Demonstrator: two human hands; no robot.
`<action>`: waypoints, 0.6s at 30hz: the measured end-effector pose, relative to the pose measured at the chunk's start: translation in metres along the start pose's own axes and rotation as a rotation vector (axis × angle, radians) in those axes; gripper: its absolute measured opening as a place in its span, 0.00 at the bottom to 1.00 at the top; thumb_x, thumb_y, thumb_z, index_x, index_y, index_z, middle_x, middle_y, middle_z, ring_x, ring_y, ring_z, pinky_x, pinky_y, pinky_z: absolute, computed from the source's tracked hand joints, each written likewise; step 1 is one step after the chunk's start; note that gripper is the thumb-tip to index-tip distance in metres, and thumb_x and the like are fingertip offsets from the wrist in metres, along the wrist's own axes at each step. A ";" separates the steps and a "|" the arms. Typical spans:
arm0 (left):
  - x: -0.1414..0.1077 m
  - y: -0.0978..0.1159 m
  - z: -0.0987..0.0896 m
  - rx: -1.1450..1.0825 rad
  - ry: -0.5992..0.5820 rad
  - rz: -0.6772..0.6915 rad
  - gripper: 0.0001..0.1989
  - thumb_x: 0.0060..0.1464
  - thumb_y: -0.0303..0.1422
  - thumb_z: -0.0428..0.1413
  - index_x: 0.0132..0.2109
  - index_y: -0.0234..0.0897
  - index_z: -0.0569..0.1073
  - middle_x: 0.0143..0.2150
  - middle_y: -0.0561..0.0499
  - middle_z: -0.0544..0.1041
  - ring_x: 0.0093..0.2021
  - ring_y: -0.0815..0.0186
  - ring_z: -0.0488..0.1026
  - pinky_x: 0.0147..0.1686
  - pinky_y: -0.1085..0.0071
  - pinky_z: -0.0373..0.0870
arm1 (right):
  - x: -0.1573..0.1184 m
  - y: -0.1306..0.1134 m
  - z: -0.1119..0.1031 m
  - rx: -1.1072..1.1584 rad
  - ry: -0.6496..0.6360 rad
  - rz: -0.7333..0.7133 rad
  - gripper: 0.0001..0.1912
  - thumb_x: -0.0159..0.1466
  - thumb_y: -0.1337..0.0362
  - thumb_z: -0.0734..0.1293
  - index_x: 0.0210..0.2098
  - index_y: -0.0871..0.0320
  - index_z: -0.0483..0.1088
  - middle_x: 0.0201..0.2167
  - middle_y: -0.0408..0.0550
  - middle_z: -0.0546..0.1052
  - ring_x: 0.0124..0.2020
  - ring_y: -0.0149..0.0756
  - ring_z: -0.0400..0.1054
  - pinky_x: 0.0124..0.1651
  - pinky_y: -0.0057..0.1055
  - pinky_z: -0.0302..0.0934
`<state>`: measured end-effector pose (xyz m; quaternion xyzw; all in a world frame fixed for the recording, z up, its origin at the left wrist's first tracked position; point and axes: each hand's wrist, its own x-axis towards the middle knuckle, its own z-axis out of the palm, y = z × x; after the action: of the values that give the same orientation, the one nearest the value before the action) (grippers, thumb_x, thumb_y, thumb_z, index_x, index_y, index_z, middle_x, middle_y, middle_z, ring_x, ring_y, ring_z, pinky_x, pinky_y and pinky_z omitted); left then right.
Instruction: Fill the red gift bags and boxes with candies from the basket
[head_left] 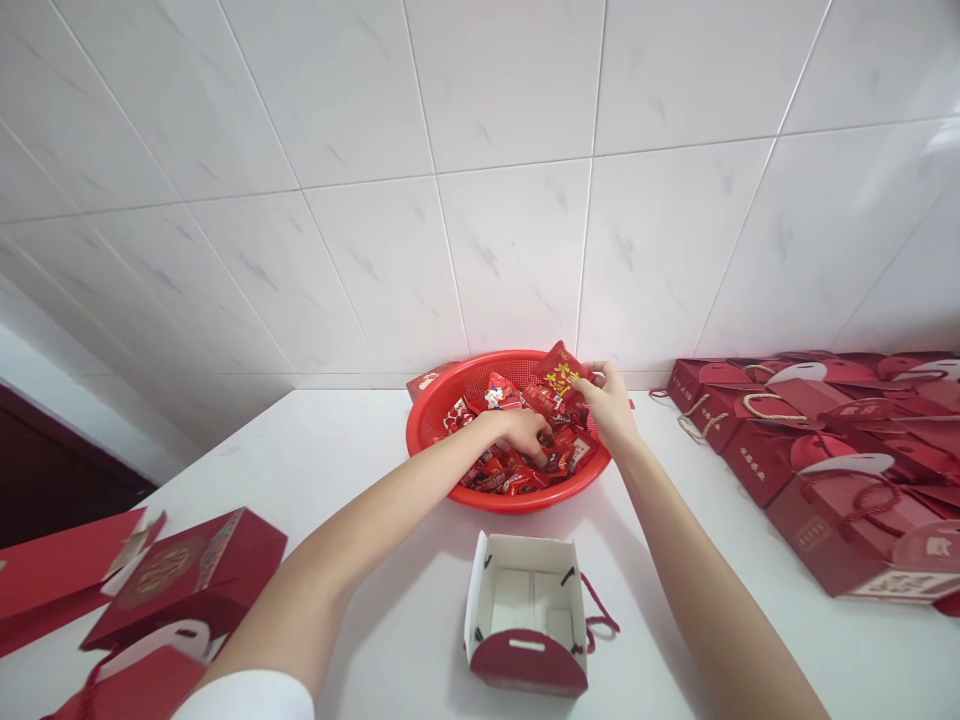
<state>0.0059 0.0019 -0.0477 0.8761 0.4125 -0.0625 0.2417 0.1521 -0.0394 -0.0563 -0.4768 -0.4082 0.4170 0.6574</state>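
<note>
A red plastic basket (429,447) with perforated sides stands against the tiled wall, filled with small red wrapped sweets (517,475). My left hand (529,435) reaches down into the sweets with its fingers curled; what its fingertips hold, if anything, is hidden. At the basket's right rim, my right hand (609,400) pinches a larger red packet (559,372) with yellow characters, tilted above the sweets. In front of the basket sits an open gift box (529,600), white inside and dark red outside, with a red cord at its right side.
Several dark red gift boxes (780,470) with cord handles stand in rows on the right of the white table (360,430). More red boxes (195,570) lie at the left, beside my left forearm. The tiled wall (517,250) borders the table's back.
</note>
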 end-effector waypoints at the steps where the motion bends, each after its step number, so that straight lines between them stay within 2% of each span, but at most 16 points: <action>1: 0.001 0.000 0.000 -0.010 0.001 -0.011 0.13 0.26 0.36 0.69 0.25 0.41 0.76 0.18 0.56 0.70 0.24 0.62 0.68 0.29 0.69 0.63 | 0.000 0.000 0.000 0.000 -0.008 -0.008 0.15 0.49 0.61 0.70 0.36 0.53 0.65 0.26 0.38 0.72 0.26 0.33 0.67 0.28 0.30 0.61; 7: -0.002 -0.005 -0.002 -0.151 -0.059 -0.057 0.09 0.29 0.31 0.66 0.22 0.40 0.74 0.18 0.54 0.69 0.22 0.60 0.68 0.24 0.65 0.66 | 0.001 0.002 -0.001 -0.015 -0.028 -0.025 0.14 0.50 0.62 0.69 0.35 0.53 0.65 0.24 0.37 0.71 0.26 0.34 0.66 0.29 0.31 0.61; 11: -0.012 -0.013 -0.016 -0.350 -0.102 -0.101 0.12 0.32 0.33 0.67 0.29 0.39 0.77 0.21 0.55 0.69 0.22 0.61 0.69 0.21 0.65 0.68 | 0.001 0.003 -0.001 -0.016 -0.010 -0.016 0.14 0.50 0.62 0.68 0.36 0.53 0.65 0.28 0.39 0.73 0.29 0.35 0.69 0.31 0.31 0.62; 15: -0.023 -0.017 -0.033 -0.591 -0.001 -0.095 0.15 0.34 0.37 0.69 0.31 0.36 0.79 0.26 0.53 0.75 0.25 0.61 0.73 0.25 0.65 0.72 | 0.002 0.004 0.000 -0.014 -0.007 -0.028 0.15 0.49 0.62 0.68 0.37 0.53 0.65 0.30 0.40 0.75 0.30 0.36 0.69 0.32 0.32 0.62; 18: -0.026 -0.018 -0.038 -0.711 0.130 0.047 0.15 0.35 0.36 0.69 0.33 0.34 0.81 0.32 0.50 0.80 0.33 0.59 0.76 0.36 0.64 0.74 | 0.003 0.005 -0.001 0.008 -0.019 -0.029 0.16 0.49 0.61 0.68 0.37 0.53 0.65 0.31 0.41 0.75 0.32 0.37 0.70 0.33 0.33 0.64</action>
<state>-0.0278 0.0116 -0.0128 0.7485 0.4028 0.1465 0.5059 0.1526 -0.0359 -0.0611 -0.4642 -0.4196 0.4138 0.6613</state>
